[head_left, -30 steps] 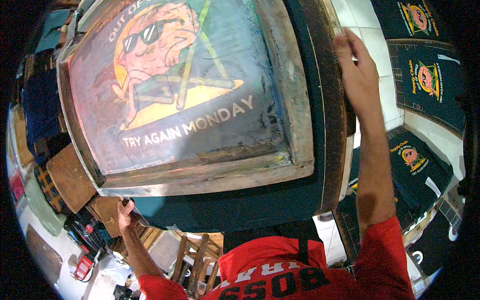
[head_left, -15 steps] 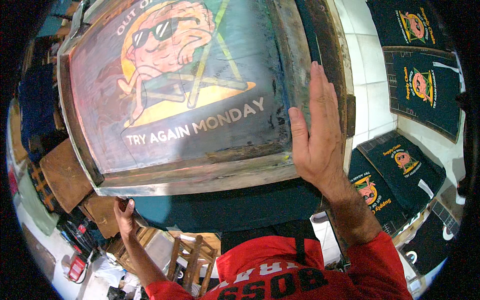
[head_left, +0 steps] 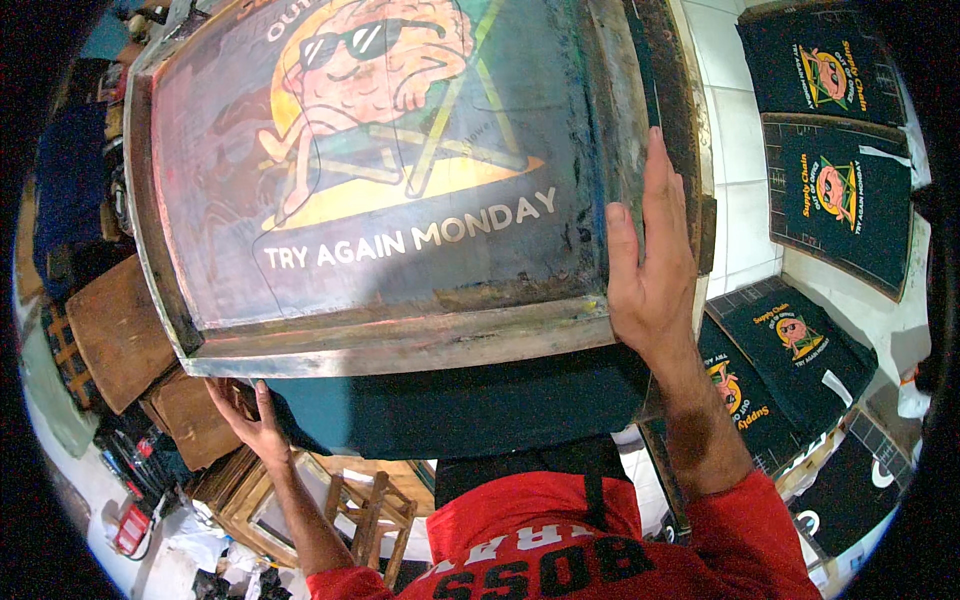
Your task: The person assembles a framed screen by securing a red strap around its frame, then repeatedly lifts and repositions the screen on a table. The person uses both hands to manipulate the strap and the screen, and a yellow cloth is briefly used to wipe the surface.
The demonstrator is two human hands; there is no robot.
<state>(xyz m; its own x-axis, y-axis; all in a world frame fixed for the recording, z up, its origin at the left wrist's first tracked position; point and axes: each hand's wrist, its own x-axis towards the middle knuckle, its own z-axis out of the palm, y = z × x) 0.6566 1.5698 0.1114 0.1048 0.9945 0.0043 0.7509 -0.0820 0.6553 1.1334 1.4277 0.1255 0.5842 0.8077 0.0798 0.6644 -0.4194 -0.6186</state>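
Observation:
A worn wooden screen-printing frame (head_left: 470, 335) lies across the top middle, over a dark green T-shirt (head_left: 470, 410) whose edge hangs out on the near side. Through its mesh (head_left: 400, 265) shows a pink cartoon figure in sunglasses on a folding chair, with white lettering below. My right hand (head_left: 655, 275) rests flat along the frame's right side, fingers stretched upward and thumb apart. At the near left corner, my left hand (head_left: 262, 432) has thumb and fingers spread, their tips touching or just under the frame's edge; exact contact is hidden.
At right, printed dark shirts (head_left: 838, 190) lie on boards over white tiles (head_left: 735, 150). Brown boards (head_left: 125, 330) jut out at left. A wooden stool (head_left: 370, 515) stands below the frame near my body. A red object (head_left: 132, 525) lies on the floor, lower left.
The frame appears shifted slightly right and up in the picture, and the right hand moved with it. My left hand's fingers have opened wider at the corner.

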